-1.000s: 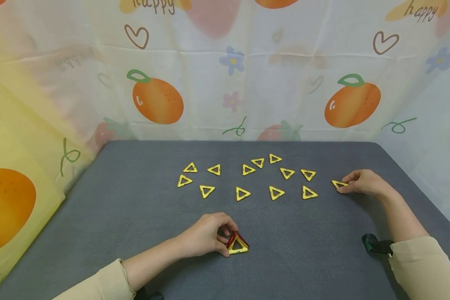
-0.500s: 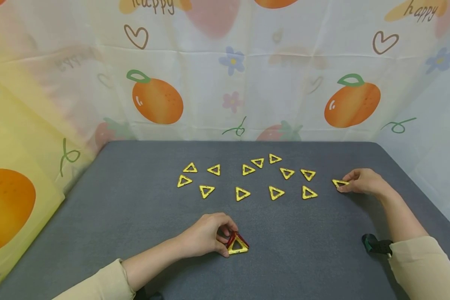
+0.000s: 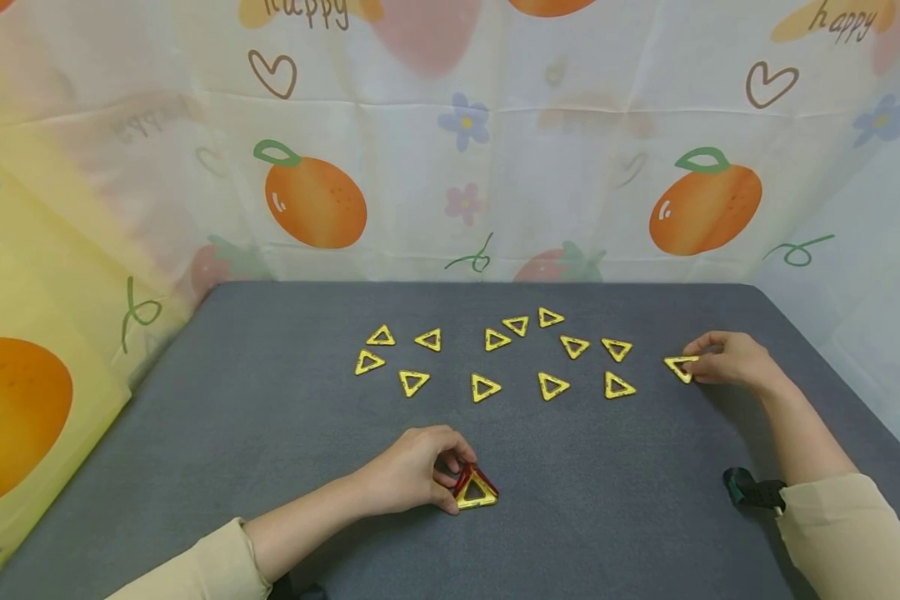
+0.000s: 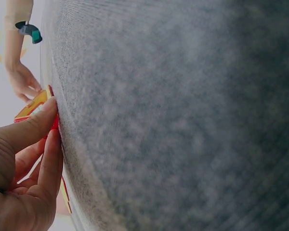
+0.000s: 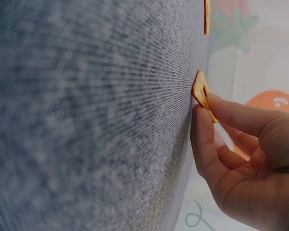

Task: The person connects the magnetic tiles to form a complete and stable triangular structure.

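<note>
At the front middle of the table, my left hand (image 3: 416,472) holds a small pyramid of triangular magnetic tiles (image 3: 484,501), yellow in front with red edges behind. In the left wrist view the thumb and fingertips grip the pyramid's side (image 4: 31,108) low at the table; its far side is hidden. Over at the right, my right hand (image 3: 731,364) pinches a yellow triangular magnetic tile (image 3: 672,362) by one side. The right wrist view shows that tile (image 5: 199,86) tilted up from the cloth between thumb and fingers.
Several more yellow triangular tiles lie flat and spread across the back half of the grey table (image 3: 270,400), among them one (image 3: 619,386) left of my right hand. A printed curtain (image 3: 405,183) hangs behind the table and along its sides.
My right hand has turned and lifted slightly, and the tile it pinches has swung so more of its face shows. My left hand and the pyramid stay still.
</note>
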Action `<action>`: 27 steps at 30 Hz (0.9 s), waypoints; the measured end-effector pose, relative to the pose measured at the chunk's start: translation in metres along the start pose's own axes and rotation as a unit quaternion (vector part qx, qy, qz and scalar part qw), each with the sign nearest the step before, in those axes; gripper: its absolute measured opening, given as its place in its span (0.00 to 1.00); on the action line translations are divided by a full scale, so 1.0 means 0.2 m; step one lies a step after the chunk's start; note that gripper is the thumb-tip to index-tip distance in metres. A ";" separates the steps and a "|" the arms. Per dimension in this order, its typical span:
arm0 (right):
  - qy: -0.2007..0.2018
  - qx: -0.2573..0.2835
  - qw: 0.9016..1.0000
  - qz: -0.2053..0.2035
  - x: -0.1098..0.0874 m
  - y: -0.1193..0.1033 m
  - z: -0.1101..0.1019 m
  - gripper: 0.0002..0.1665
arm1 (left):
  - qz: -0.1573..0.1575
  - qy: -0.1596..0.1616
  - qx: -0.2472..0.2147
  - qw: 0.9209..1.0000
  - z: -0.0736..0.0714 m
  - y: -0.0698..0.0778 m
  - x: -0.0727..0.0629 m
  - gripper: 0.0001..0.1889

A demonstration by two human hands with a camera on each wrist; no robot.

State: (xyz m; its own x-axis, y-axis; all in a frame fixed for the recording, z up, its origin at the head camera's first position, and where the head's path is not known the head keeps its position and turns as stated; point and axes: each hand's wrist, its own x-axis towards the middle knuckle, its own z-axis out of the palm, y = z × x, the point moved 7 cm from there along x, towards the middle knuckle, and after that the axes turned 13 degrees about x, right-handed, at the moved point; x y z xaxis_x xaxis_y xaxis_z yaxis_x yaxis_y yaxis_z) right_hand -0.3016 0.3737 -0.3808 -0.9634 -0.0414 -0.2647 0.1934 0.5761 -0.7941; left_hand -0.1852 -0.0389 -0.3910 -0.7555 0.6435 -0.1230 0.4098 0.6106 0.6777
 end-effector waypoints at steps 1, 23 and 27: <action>0.003 0.001 1.000 -0.004 0.00 0.00 0.00 0.25 | 0.000 0.000 0.000 1.000 0.00 0.00 0.00 0.25; 0.000 0.030 0.987 -0.160 -0.06 -0.31 0.12 0.24 | 0.002 0.001 -0.007 1.000 0.00 0.00 -0.01 0.25; -0.031 0.011 0.984 -0.174 -0.08 -0.39 0.21 0.24 | 0.005 0.001 -0.005 1.000 0.00 0.00 0.00 0.25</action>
State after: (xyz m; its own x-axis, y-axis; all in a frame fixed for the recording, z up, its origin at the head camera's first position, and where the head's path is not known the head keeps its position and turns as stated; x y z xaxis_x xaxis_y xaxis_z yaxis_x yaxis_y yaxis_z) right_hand -0.2931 0.2953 -0.3370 -0.9589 -0.2838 -0.0070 -0.1418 0.4999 -0.8544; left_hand -0.1846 -0.0396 -0.3914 -0.7523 0.6489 -0.1142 0.4124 0.5989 0.6865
